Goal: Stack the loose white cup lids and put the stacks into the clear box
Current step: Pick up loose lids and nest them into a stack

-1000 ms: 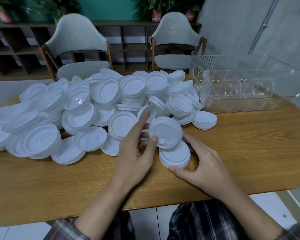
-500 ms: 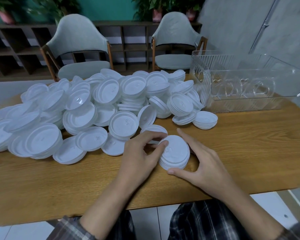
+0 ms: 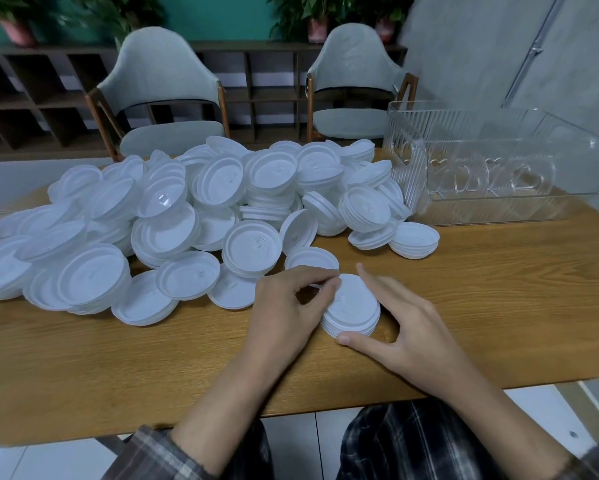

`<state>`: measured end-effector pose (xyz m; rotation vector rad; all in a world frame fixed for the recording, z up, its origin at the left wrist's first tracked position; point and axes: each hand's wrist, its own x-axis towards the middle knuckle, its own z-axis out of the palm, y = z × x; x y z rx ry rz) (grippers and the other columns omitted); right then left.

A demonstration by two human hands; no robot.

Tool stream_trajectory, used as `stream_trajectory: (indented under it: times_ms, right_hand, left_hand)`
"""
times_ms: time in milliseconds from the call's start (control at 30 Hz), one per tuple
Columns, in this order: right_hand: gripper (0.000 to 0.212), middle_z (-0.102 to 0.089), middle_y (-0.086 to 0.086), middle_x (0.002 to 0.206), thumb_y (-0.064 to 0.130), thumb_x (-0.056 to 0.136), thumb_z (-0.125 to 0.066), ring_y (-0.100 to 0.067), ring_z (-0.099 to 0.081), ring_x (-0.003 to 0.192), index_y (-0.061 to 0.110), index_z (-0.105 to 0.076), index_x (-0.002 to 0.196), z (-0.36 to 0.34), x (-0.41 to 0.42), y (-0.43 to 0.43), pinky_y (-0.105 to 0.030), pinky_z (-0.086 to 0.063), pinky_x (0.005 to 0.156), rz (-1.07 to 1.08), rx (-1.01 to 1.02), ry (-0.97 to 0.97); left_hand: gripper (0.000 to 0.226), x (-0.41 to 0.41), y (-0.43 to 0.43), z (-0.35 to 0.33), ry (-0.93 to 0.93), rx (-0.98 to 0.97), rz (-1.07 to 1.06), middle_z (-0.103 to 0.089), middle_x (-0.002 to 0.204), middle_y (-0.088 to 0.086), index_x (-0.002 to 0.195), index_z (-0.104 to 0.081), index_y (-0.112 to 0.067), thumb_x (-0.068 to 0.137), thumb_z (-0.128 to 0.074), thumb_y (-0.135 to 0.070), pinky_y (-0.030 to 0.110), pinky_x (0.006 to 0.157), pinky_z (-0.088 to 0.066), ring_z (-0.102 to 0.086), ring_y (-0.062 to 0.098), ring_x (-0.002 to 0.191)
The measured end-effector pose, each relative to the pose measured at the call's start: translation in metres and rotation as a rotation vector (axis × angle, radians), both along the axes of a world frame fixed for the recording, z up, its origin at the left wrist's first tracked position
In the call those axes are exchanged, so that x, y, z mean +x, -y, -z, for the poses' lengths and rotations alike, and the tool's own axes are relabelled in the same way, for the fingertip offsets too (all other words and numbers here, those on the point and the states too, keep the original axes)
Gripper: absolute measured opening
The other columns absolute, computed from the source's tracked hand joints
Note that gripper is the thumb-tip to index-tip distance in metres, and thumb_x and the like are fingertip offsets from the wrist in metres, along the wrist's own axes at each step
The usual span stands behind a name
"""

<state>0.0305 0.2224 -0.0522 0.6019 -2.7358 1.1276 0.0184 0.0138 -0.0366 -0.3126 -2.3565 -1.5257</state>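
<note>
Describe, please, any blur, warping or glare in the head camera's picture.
Head view: the lids at far left smear with blur, while the stack in the middle is sharp; head view: the wide lens curves the table at its edges; head view: bright glints sit on the clear box along its rim.

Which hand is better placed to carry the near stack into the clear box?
Probably the right hand: it lies open against the stack, thumb at its near edge, on the side toward the clear box. The left hand pinches the stack's left rim, farther from it.
</note>
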Motion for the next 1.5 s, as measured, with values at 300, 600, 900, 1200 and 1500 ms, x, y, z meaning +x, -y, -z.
stream_trajectory:
  times_ms: [300, 600, 900, 1200, 1500]
  right_hand:
    - [0.099, -0.047, 0.03, 0.143, 0.079, 0.078, -0.068, 0.006, -0.044, 0.137, 0.037, -0.033, 0.161, -0.002, 0.0, -0.001, -0.023, -0.04, 0.111, -0.007, 0.02, 0.024]
    - [0.097, -0.041, 0.028, 0.153, 0.078, 0.083, -0.065, 0.006, -0.037, 0.143, 0.033, -0.033, 0.162, 0.001, -0.001, 0.0, -0.029, -0.039, 0.117, -0.011, 0.044, 0.024]
    - [0.1, -0.037, 0.029, 0.156, 0.082, 0.084, -0.058, 0.004, -0.032, 0.145, 0.029, -0.029, 0.164, 0.001, -0.003, 0.001, -0.03, -0.036, 0.118, -0.01, 0.112, 0.015]
    - [0.096, -0.046, 0.023, 0.149, 0.074, 0.082, -0.066, 0.002, -0.04, 0.141, 0.026, -0.037, 0.161, 0.002, -0.002, 0.0, -0.025, -0.037, 0.116, 0.033, 0.06, -0.026]
    - [0.081, -0.053, 0.025, 0.137, 0.048, 0.076, -0.088, 0.009, -0.046, 0.131, 0.029, -0.055, 0.147, -0.009, -0.008, -0.007, -0.002, -0.028, 0.104, 0.077, 0.022, -0.039]
  left_hand:
    - [0.01, 0.0, -0.001, 0.0, -0.001, 0.023, -0.004, -0.079, 0.096, -0.019, 0.099, -0.085, -0.019, 0.092, -0.08, -0.014, 0.011, 0.084, -0.052, -0.072, -0.005, 0.094]
    - [0.007, -0.006, 0.001, 0.002, 0.043, 0.007, 0.018, -0.08, 0.094, -0.016, 0.097, -0.086, -0.017, 0.092, -0.081, -0.017, 0.009, 0.082, -0.05, -0.072, -0.005, 0.092]
    - [0.013, -0.005, 0.005, 0.007, 0.025, -0.066, 0.052, -0.079, 0.103, -0.017, 0.104, -0.084, -0.018, 0.098, -0.073, -0.022, 0.011, 0.085, -0.05, -0.07, -0.006, 0.099]
    - [0.022, -0.001, 0.012, 0.009, -0.26, -0.272, -0.083, -0.077, 0.112, -0.009, 0.115, -0.079, -0.014, 0.094, -0.071, -0.01, 0.02, 0.09, -0.052, -0.067, 0.005, 0.107]
    - [0.013, -0.009, 0.018, 0.017, -0.198, -0.526, -0.121, -0.076, 0.106, -0.006, 0.103, -0.077, -0.017, 0.091, -0.078, -0.012, 0.031, 0.085, -0.056, -0.07, 0.016, 0.101]
